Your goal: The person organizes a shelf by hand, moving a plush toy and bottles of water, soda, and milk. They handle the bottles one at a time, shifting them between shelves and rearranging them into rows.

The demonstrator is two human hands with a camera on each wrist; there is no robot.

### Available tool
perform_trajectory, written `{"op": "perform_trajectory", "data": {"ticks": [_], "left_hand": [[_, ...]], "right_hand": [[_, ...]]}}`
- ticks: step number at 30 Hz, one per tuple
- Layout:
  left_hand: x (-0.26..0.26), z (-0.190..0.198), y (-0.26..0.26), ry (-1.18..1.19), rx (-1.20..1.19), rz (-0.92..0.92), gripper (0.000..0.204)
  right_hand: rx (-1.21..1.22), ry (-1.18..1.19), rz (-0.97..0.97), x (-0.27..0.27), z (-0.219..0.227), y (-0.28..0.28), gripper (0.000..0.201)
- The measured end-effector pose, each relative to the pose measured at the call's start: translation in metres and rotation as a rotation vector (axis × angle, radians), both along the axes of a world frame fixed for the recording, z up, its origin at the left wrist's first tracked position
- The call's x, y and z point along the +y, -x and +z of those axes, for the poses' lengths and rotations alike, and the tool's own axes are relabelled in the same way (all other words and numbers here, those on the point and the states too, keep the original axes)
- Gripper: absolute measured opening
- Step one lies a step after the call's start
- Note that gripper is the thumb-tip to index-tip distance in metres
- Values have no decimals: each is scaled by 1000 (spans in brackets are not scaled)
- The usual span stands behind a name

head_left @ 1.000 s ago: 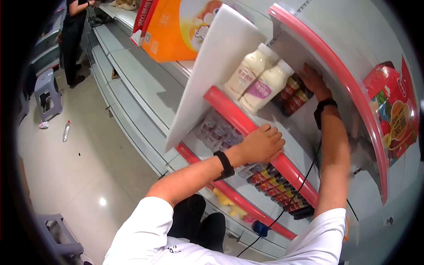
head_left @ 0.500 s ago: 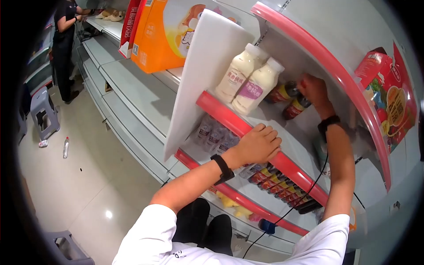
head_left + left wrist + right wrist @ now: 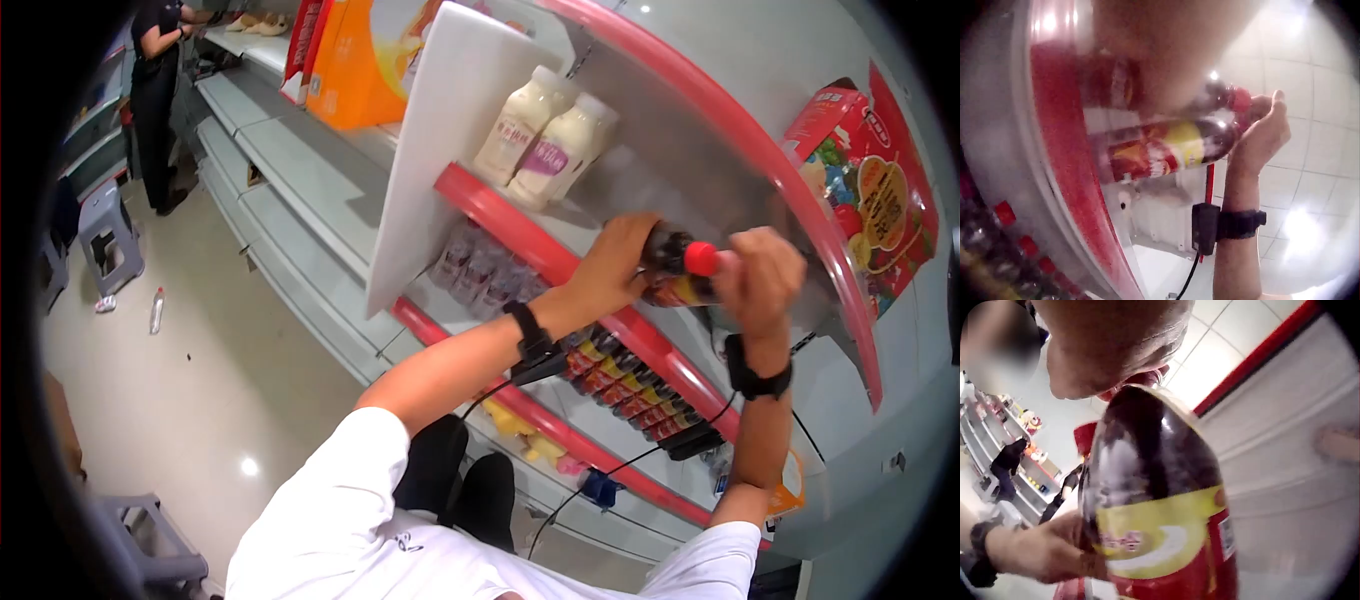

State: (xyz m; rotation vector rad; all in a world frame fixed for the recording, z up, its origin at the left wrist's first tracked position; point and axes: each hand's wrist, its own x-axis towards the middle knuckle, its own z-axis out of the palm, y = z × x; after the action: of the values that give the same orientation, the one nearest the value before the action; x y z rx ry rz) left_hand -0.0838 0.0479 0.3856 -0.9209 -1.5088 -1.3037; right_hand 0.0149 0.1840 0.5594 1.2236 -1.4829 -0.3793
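Two dark soda bottles with red caps and yellow-and-red labels are held side by side over the upper shelf. My left hand (image 3: 612, 262) grips one soda bottle (image 3: 665, 245) round its body, its red cap (image 3: 702, 258) showing. With my right hand (image 3: 765, 275) I hold the other soda bottle (image 3: 1160, 487) by its cap end, fingers covering the cap. Its label (image 3: 1147, 159) shows below the left hand in the left wrist view. Two white milk-drink bottles (image 3: 560, 160) stand to the left on the same shelf.
A white divider panel (image 3: 440, 130) rises left of the milk bottles. Red edge strips (image 3: 500, 215) front the shelves. Rows of small bottles (image 3: 630, 390) fill the shelf below. A black cable (image 3: 640, 460) hangs before it. A person (image 3: 155, 110) stands far left near a grey stool (image 3: 108, 235).
My right hand has drawn the soda bottles from beside the milk bottles toward me. My left hand has left the red shelf edge and taken hold of one.
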Motion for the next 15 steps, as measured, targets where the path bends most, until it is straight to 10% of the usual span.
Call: {"op": "perform_trajectory", "data": {"ticks": [3,7,10,15], "left_hand": [[4,7,-30,-229,-182,-209,83],[-35,16,-99,-295,76,-32,85],[-68,-21,-153,-395,2,-302,94],[-116,-98,-184,-252,-424,-187,85]], "right_hand": [[-11,286,-67,49,26,-20,6],[413,505,-73,106,42,-83,9],[-101,639,71,163,18,-161,23],[-394,228,236,30,-72,-144,16]]}}
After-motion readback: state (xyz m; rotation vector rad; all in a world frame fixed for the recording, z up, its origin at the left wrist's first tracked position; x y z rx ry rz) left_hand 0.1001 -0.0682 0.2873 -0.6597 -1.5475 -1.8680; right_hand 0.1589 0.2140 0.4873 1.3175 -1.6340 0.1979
